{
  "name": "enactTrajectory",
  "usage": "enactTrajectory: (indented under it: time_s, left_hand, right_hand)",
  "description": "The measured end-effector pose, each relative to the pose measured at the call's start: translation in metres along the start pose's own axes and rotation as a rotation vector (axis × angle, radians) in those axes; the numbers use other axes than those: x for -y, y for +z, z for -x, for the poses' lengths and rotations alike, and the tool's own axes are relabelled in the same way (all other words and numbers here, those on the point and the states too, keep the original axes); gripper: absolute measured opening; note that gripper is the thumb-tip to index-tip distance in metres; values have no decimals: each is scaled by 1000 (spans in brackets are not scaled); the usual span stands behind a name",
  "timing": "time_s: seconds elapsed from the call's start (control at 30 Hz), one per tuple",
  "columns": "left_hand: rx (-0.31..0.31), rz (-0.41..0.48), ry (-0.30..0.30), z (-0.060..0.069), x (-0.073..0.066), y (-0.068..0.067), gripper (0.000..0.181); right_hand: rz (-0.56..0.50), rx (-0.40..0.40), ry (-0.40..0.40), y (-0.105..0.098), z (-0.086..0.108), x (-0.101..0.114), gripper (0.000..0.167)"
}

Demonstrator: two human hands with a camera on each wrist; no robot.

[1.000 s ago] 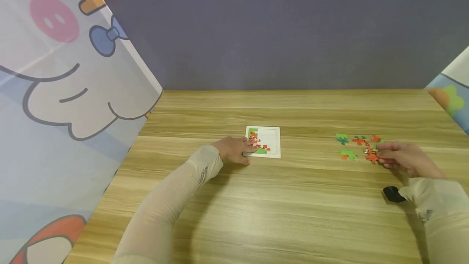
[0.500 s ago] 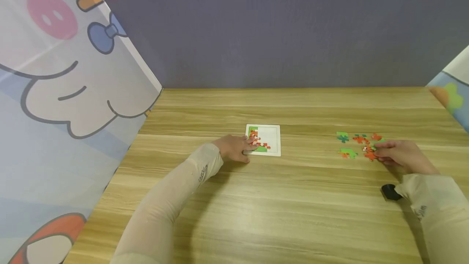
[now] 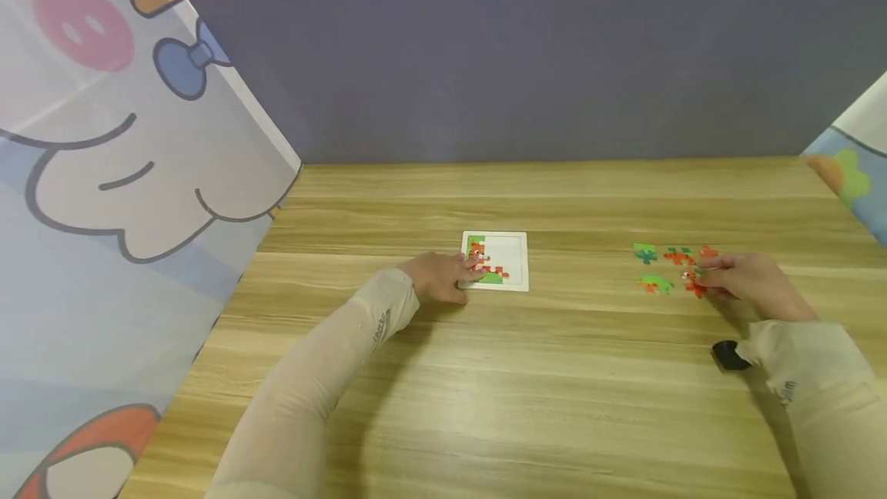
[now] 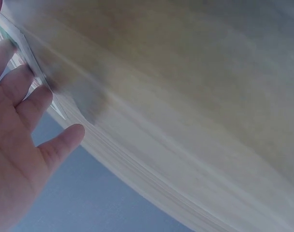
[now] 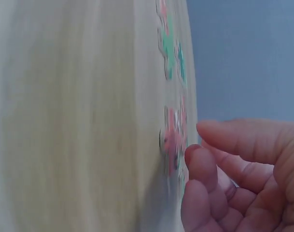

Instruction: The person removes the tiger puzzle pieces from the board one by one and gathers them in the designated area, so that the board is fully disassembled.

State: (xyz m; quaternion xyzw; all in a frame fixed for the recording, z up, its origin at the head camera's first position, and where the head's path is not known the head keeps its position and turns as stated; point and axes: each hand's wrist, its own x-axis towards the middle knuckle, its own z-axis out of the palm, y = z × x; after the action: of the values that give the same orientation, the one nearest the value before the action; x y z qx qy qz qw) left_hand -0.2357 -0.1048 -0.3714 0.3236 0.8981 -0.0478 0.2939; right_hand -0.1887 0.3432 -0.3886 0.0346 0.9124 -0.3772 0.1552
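A white square puzzle frame (image 3: 523, 262) lies on the wooden table, with joined red and green pieces (image 3: 493, 278) along its left and lower sides. Spread fingers of my left hand (image 3: 436, 278) rest over the frame's left edge; the left wrist view shows this hand (image 4: 16, 140) with its fingers apart at the frame's edge. My right hand (image 3: 758, 285) is at a red piece (image 3: 694, 284) in the loose group. In the right wrist view its fingers (image 5: 201, 166) are loosely bent beside the red pieces (image 5: 172, 140), and nothing shows between thumb and index finger.
Several other loose pieces lie left of and behind the right hand, among them a green one (image 3: 644, 253) and a green-orange one (image 3: 654, 284). A black object (image 3: 729, 356) is at the right wrist. A grey panel (image 3: 527, 52) stands behind the table (image 3: 540, 383).
My right hand has moved slightly left, and the red piece at its fingertips has shifted a little left with it. My left hand has stayed on the frame. The head view has shifted slightly.
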Motion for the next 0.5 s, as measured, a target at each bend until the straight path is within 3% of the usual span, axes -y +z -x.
enactTrajectory:
  time_s: [0.3,0.5]
  left_hand:
    - [3,16,9,0,1,1,60]
    - [9,56,24,1,0,1,61]
  right_hand:
    - [87,31,-98,19,-8,36,56]
    - [154,74,-210,40,-22,69,46]
